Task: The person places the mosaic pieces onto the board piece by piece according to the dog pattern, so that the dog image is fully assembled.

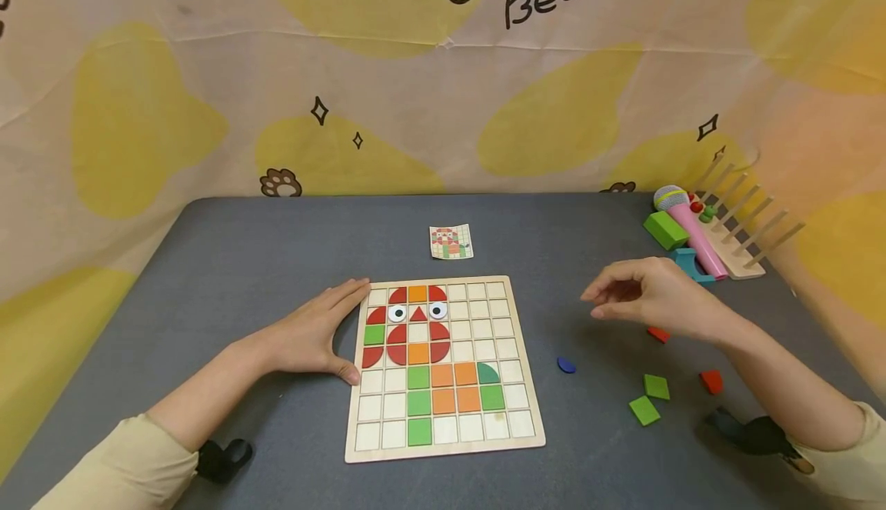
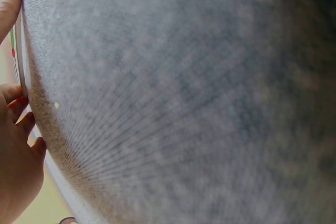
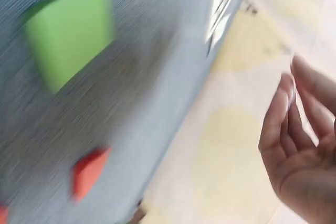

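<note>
A wooden grid board [image 1: 471,429] lies flat on the dark table. Red, green and orange tiles and two googly-eye pieces sit in its squares. My left hand [image 1: 304,337] rests at the board's left edge, fingers spread toward the top corner and thumb low on the side. My right hand [image 1: 647,295] hovers above the table right of the board, fingers loosely bent with nothing visible between the fingertips. Under and below it are a red piece [image 1: 659,334], a second red piece [image 1: 711,381], green square tiles [image 1: 656,387] and a blue piece [image 1: 566,365].
Behind the board lies a small picture card [image 1: 451,241]. At the back right stand a pink toy microphone [image 1: 695,237], a green block [image 1: 666,231], a blue arch block [image 1: 691,265] and a wooden peg rack [image 1: 744,260]. A printed cloth [image 1: 388,110] hangs beyond the table.
</note>
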`<state>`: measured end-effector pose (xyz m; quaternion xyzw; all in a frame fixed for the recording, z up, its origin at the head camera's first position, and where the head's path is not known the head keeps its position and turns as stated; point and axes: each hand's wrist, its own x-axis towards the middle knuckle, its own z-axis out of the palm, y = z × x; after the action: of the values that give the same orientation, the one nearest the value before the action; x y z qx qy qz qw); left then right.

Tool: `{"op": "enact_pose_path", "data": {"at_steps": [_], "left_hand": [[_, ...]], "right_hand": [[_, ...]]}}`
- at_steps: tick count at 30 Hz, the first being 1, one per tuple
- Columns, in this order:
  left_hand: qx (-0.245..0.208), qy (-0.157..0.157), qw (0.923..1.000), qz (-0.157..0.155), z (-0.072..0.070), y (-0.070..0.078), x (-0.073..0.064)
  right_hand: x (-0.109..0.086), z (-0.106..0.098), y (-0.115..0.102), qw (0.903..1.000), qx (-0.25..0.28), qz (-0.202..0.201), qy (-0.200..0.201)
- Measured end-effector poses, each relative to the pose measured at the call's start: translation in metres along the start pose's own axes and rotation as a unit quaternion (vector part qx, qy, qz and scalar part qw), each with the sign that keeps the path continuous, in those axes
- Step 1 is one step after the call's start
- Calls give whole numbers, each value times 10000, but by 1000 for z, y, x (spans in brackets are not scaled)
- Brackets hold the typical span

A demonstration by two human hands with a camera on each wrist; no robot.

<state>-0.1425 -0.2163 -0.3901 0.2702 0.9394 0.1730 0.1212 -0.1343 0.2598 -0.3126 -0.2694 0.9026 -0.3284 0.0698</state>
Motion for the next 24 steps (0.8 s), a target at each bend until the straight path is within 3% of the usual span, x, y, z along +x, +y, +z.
{"op": "enact_pose_path", "data": {"at_steps": [4,7,10,17,24], "left_hand": [[-10,-9,10000,-3,0,0,0],[-28,-23,10000,-15,0,0,0],[-18,-26,10000,-21,0,-1,0],[13,-5,10000,-30,0,0,0],[1,-31,10000,-36,-1,1,0]], "right_hand": [[-15,-13,30,9931,335,-225,-1102],[-24,-18,49,9766,678,-267,-2023],[-30,-18,61,9607,929,-241,-2606],[-33,-12,72,9458,991,-685,-3017],[-33,-9,75,9422,974,-828,-3098]]}}
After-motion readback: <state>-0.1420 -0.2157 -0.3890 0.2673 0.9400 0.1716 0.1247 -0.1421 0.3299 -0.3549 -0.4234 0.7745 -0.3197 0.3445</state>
